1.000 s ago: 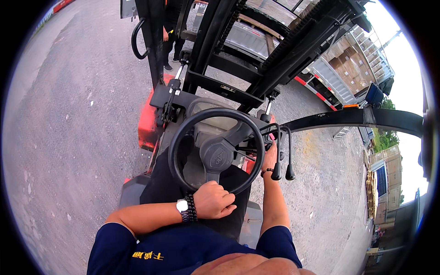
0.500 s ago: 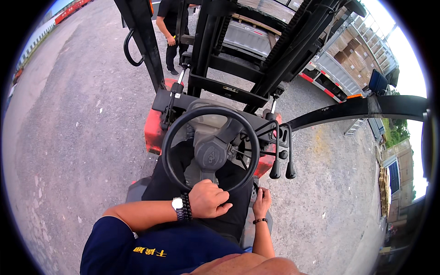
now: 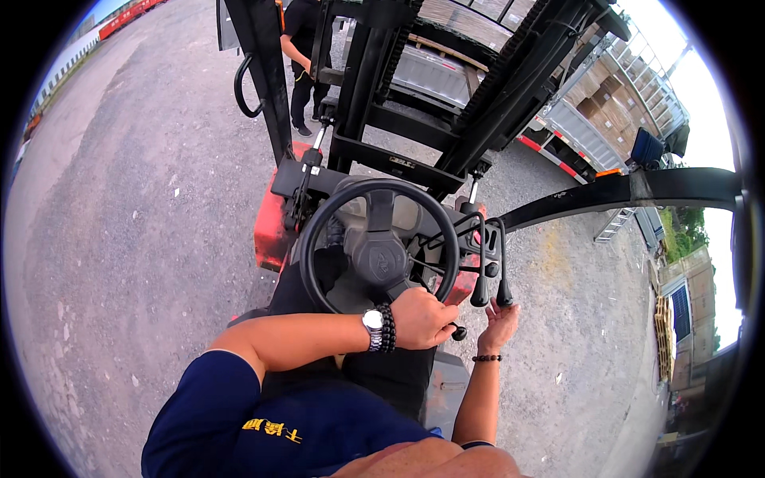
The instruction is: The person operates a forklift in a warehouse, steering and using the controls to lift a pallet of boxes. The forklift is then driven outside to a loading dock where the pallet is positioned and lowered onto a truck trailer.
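Over the lower right rim of the black steering wheel [image 3: 319,211] my left hand [image 3: 422,319] is closed; its palm side and grip are hidden. A round black knob [image 3: 458,331] shows just beside its fingers. To the right, my right hand [image 3: 497,328] has its fingertips around the lower end of the outer black control lever [image 3: 504,293]. The inner control lever [image 3: 480,291] stands close by on the left, with no hand on it.
The forklift's black mast [image 3: 398,127] rises ahead. A person [image 3: 303,64] in dark clothes stands beyond it at left. A truck loaded with cartons [image 3: 610,99] is at the far right. Stacked pallets [image 3: 664,334] and a ladder [image 3: 613,225] are on the right.
The steering wheel has turned counter-clockwise, my left hand moving rightward with its lower part. My right hand has risen from beside the seat to the outer control lever.
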Tool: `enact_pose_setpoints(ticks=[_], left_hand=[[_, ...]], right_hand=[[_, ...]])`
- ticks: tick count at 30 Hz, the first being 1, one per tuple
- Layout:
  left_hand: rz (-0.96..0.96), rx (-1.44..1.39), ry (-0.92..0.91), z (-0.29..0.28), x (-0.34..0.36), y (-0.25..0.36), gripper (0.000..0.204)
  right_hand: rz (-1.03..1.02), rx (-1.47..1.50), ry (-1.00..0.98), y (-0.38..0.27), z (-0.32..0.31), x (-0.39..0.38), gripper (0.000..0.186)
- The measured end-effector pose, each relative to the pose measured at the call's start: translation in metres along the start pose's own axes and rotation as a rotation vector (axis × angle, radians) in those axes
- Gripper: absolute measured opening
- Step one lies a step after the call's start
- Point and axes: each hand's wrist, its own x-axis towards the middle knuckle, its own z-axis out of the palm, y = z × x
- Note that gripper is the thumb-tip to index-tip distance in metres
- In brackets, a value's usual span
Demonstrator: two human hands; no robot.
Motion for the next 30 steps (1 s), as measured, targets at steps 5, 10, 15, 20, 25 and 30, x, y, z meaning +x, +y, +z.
enact_pose_setpoints(ticks=[5,10,15,20,25,30], left_hand=[[-0.075,0.045,0.145,-0.025,0.089,-0.036,0.025],[-0.216,0.104,0.382,-0.116,0.107,-0.071,0.026],[-0.349,0.103,0.474,-0.178,0.022,-0.067,0.026],[-0.357,0.241,0.516,-0.188,-0.076,-0.028,0.027],[-0.332,0.187,0.339,-0.127,-0.155,0.052,0.028],[-0.226,0.097,0.27,-0.087,-0.158,0.06,0.025]], right_hand=[[-0.321,-0.22,-0.159,-0.08,0.056,-0.007,0.051],[-0.392,-0.364,-0.253,-0.081,0.057,0.004,0.038],[-0.326,-0.381,-0.265,-0.067,0.042,0.017,0.034],[-0.435,-0.427,-0.241,-0.09,0.051,-0.014,0.033],[-0.551,-0.612,-0.189,-0.113,0.027,-0.044,0.028],[-0.792,-0.864,-0.196,-0.128,0.057,-0.072,0.027]])
